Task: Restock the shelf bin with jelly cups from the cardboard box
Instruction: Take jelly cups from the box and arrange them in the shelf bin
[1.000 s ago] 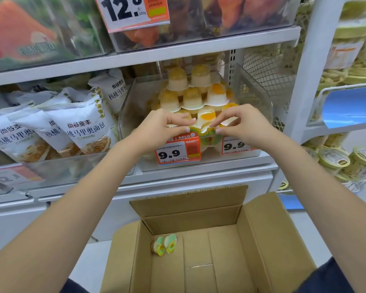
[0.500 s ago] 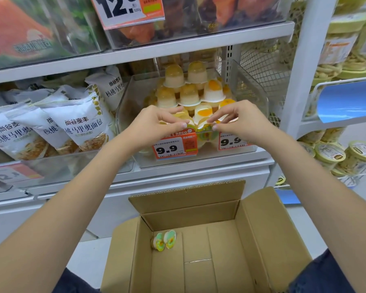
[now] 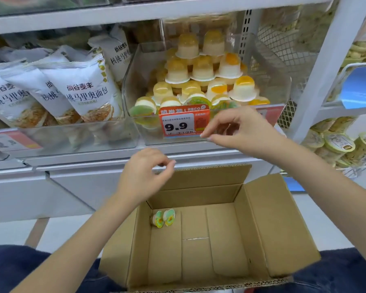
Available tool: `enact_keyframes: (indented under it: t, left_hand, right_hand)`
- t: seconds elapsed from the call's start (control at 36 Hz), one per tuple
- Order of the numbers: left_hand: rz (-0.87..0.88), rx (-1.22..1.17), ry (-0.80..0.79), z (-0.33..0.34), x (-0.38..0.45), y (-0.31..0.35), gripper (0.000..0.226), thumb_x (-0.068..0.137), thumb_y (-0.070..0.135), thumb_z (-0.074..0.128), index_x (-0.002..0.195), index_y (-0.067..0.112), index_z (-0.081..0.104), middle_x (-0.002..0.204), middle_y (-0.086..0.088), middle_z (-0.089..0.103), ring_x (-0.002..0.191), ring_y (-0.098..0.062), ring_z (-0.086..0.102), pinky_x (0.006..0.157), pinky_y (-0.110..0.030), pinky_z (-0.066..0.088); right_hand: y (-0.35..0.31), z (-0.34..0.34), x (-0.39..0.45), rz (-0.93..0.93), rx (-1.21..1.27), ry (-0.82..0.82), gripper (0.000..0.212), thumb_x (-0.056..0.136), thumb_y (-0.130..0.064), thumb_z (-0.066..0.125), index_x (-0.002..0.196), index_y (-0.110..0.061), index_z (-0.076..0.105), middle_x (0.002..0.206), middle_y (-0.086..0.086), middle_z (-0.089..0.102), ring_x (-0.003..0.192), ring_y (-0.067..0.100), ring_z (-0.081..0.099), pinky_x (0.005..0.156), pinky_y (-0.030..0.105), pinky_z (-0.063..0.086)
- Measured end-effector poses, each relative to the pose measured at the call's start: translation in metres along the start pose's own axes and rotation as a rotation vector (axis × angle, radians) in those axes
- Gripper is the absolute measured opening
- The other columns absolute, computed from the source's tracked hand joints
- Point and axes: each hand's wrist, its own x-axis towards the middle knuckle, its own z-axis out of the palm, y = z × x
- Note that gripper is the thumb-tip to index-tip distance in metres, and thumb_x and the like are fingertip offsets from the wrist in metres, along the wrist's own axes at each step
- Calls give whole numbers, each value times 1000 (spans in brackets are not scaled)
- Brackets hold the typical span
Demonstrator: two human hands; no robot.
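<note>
Two last green-lidded plastic jelly cups (image 3: 163,218) lie on their sides in the brown cardboard box (image 3: 262,229), directly below the empty, loosely curled left hand (image 3: 145,176); the right hand (image 3: 237,130), also empty, hovers higher by the clear shelf bin (image 3: 268,66).

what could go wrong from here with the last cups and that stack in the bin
The jelly cups are heaped well above the clear bin's front wall, so adding more or brushing the pile may topple some. The two cups left in the cardboard box sit tucked in its far left corner, easy to fumble. The left hand and right hand both look empty.
</note>
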Motion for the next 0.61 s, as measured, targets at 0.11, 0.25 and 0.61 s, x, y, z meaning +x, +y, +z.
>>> enact_keyframes:
  t: [0.11,0.25,0.61]
  left_hand:
    - [-159,161,-500,47,-28,-44,31,88,42,54,84,18,73,87,4,71,88,-17,59,80,-36,47]
    - [-502,90,-700,95,-56,-90,14,87,26,62,94,16,70,100,0,68,95,-19,61,80,-32,50]
    - [-892,394,-931,204,-114,-139,59,91,3,51,143,0,23,139,-16,36,121,-28,49,93,-33,46]
  right_hand:
    - [36,52,-8,139,-101,-325,13,80,-10,74,85,-23,75,78,-16,69,69,5,60,65,15,46]
    - [115,122,-22,382,-197,-603,23,80,-8,73,102,-16,71,95,-5,67,71,0,56,73,15,47]
    - [249,313,-26,558,-196,-613,76,84,3,58,148,-28,31,154,6,27,136,26,37,106,29,35]
